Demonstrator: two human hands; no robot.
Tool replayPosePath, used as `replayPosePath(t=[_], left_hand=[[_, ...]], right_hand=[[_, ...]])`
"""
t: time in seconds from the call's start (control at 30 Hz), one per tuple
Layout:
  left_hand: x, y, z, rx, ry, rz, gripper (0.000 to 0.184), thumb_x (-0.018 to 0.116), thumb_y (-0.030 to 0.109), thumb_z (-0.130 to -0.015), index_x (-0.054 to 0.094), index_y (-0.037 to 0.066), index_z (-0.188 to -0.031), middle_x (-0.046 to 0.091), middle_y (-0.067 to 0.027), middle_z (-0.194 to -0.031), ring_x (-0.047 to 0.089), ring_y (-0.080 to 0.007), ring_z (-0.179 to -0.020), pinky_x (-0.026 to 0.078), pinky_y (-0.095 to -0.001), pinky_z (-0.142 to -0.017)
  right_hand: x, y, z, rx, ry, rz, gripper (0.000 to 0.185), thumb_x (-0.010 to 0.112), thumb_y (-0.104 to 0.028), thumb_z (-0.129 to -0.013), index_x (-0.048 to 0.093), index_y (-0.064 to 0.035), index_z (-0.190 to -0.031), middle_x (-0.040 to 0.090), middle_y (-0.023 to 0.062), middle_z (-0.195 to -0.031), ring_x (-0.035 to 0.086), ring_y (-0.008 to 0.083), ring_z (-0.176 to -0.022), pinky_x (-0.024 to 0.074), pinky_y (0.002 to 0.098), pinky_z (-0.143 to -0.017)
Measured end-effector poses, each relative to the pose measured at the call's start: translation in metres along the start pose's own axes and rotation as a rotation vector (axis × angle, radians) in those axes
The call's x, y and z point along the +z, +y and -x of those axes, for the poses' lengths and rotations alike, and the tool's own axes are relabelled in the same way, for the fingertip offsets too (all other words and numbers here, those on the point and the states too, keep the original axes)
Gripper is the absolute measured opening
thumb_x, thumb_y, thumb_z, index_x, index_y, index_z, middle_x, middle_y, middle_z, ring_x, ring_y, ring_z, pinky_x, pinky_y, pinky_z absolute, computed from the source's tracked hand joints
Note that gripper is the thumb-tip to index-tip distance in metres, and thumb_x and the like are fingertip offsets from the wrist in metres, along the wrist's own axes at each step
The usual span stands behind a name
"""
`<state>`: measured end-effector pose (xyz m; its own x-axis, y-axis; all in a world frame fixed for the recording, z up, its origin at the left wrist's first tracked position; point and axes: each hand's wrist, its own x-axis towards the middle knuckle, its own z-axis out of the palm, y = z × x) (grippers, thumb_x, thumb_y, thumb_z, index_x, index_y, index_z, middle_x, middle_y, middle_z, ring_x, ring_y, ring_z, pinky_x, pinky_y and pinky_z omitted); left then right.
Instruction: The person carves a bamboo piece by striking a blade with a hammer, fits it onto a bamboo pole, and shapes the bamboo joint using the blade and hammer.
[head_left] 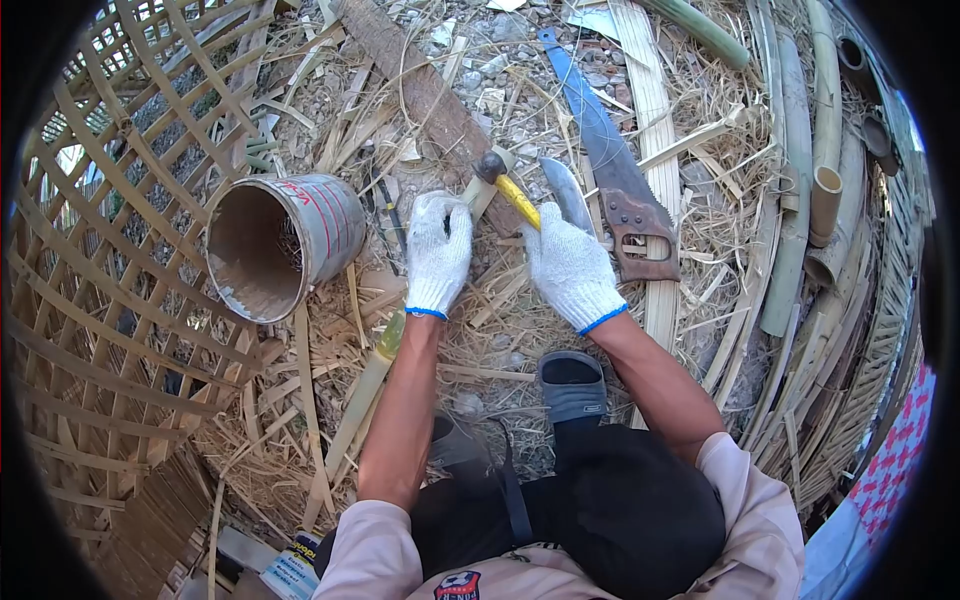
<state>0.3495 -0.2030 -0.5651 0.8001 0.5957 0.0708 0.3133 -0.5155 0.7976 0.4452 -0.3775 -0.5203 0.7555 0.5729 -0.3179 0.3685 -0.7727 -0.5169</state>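
Note:
My left hand (438,250), in a white knit glove, is closed around a pale length of bamboo (480,197); the fingertips are partly hidden. My right hand (573,262), also gloved, grips the yellow handle of a hammer (516,201). The dark hammer head rests at or just above the bamboo's upper end; contact cannot be told. Beneath that end lies a brown wooden plank (425,85). A knife blade (566,193) shows just beyond my right hand, its handle out of sight. To the right lies a handsaw (612,150) with a blue blade and brown handle.
A dirty white bucket (335,225) lies tipped on its side at left, near a woven bamboo lattice (110,260). Bamboo poles (790,190) are stacked at right. A pale wooden strip (655,110) runs under the saw. Shavings and stones cover the ground around my sandals (573,385).

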Motion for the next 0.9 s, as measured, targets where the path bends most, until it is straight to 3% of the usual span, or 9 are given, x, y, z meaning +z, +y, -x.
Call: replayPosePath(t=[0.17,0.23,0.37,0.43,0.67,0.8,0.9], left_hand=[[0.001,0.003,0.004,-0.082,0.012,-0.005,0.013,0.073,0.011,-0.101,0.07,-0.001,-0.103,0.07,-0.0202,-0.111,0.068,-0.0392,-0.108,0.053,-0.0478,-0.099],[0.007,0.001,0.007,0.073,0.111,-0.074,0.013,0.076,0.011,-0.099,0.071,0.0,-0.104,0.071,-0.0188,-0.111,0.069,-0.0381,-0.108,0.054,-0.0468,-0.098],[0.005,0.004,0.009,0.085,0.139,-0.07,0.015,0.08,0.012,-0.097,0.072,0.001,-0.106,0.072,-0.018,-0.112,0.07,-0.037,-0.109,0.055,-0.0468,-0.097],[0.001,0.007,0.009,-0.033,0.074,0.032,0.021,0.082,0.013,-0.095,0.074,0.002,-0.112,0.073,-0.0182,-0.116,0.07,-0.0361,-0.111,0.055,-0.0462,-0.099],[-0.015,0.001,0.002,-0.115,-0.069,0.07,0.026,0.081,0.014,-0.097,0.08,0.003,-0.12,0.079,-0.0161,-0.119,0.074,-0.0317,-0.112,0.057,-0.0411,-0.101],[-0.015,0.013,-0.03,-0.041,-0.1,0.013,0.023,0.077,0.018,-0.1,0.082,0.003,-0.117,0.081,-0.0155,-0.113,0.078,-0.0282,-0.104,0.059,-0.0387,-0.094],[-0.021,0.021,-0.048,-0.106,-0.264,0.04,0.028,0.071,0.022,-0.103,0.08,0.0,-0.118,0.082,-0.0162,-0.107,0.079,-0.0271,-0.097,0.059,-0.0373,-0.09]], right_hand=[[0.003,0.003,-0.001,-0.016,0.023,0.002,0.03,0.062,-0.032,-0.11,0.061,-0.0032,-0.115,0.073,0.0232,-0.075,0.076,0.0437,-0.072,0.0603,0.0565,-0.063],[0.001,0.003,0.0,-0.039,0.021,-0.004,0.03,0.062,-0.032,-0.11,0.062,-0.0029,-0.115,0.073,0.0232,-0.075,0.076,0.0435,-0.071,0.0604,0.0562,-0.063],[0.0,0.001,0.0,-0.028,0.026,0.009,0.03,0.063,-0.032,-0.11,0.062,-0.0029,-0.114,0.073,0.023,-0.074,0.076,0.0432,-0.071,0.0603,0.0558,-0.062],[0.002,0.003,-0.001,-0.039,0.049,-0.007,0.029,0.063,-0.032,-0.11,0.062,-0.003,-0.112,0.072,0.023,-0.073,0.076,0.043,-0.07,0.0602,0.0556,-0.062],[-0.003,-0.001,0.0,-0.009,-0.006,-0.006,0.029,0.062,-0.032,-0.11,0.061,-0.0032,-0.113,0.072,0.0224,-0.073,0.076,0.0432,-0.07,0.0603,0.0555,-0.062],[-0.003,0.002,-0.002,-0.005,-0.001,-0.006,0.03,0.061,-0.034,-0.111,0.06,-0.0036,-0.113,0.072,0.0225,-0.072,0.076,0.044,-0.07,0.06,0.0565,-0.061],[-0.004,0.001,-0.001,0.006,-0.03,-0.011,0.031,0.06,-0.035,-0.111,0.059,-0.004,-0.114,0.072,0.0229,-0.073,0.076,0.0448,-0.071,0.0599,0.0573,-0.061]])
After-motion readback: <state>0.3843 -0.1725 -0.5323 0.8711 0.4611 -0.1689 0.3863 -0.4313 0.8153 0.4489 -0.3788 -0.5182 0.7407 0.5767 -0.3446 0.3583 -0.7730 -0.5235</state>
